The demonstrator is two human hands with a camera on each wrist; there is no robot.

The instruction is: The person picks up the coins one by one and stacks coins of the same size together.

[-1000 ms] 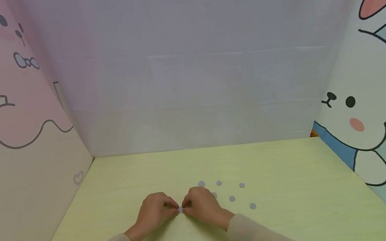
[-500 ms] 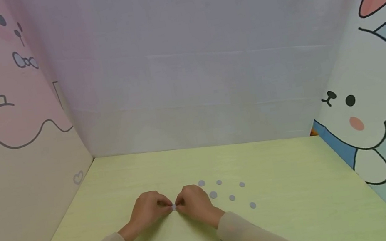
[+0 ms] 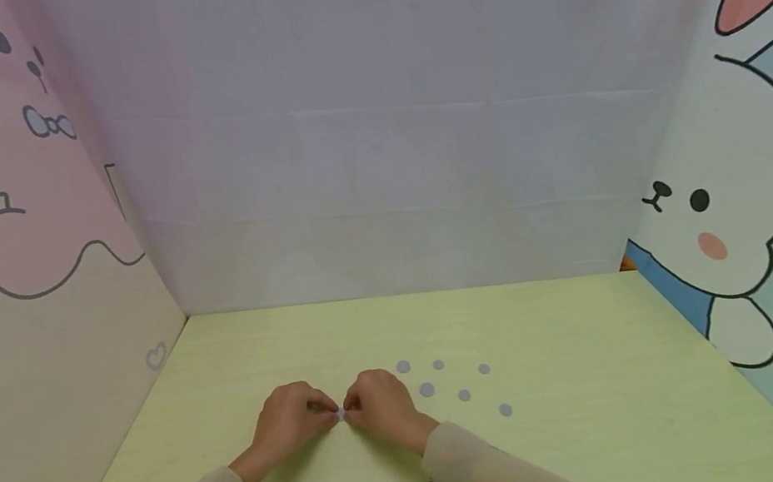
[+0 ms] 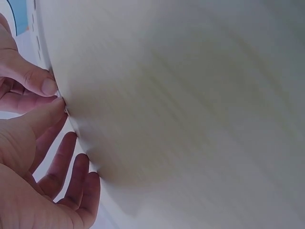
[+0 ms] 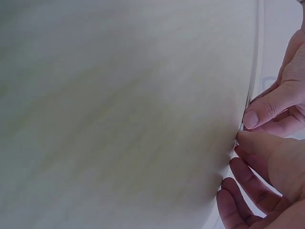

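A small round grey, coin-like disc [image 3: 341, 415] is on the table between my two hands, mostly covered by fingertips. My left hand [image 3: 291, 418] pinches its left edge with thumb and forefinger. From the opposite side my right hand [image 3: 385, 405] pinches the right edge, the fingertips of both hands nearly meeting. In the left wrist view, the other fingers of the left hand [image 4: 38, 171] are bent with their tips on the tabletop. The right wrist view shows the right hand [image 5: 271, 181] lying the same way; the disc itself is barely visible there.
Several similar grey discs lie spread out right of my hands, among them a near one [image 3: 427, 390] and the rightmost one [image 3: 506, 409]. The pale yellow table [image 3: 598, 426] is bounded by a white back sheet [image 3: 386, 190] and cartoon-printed side panels.
Both hands have shifted left and slightly away from me together with the disc between them, leaving a wider gap to the other discs. A loose disc once partly behind the right hand is now fully visible.
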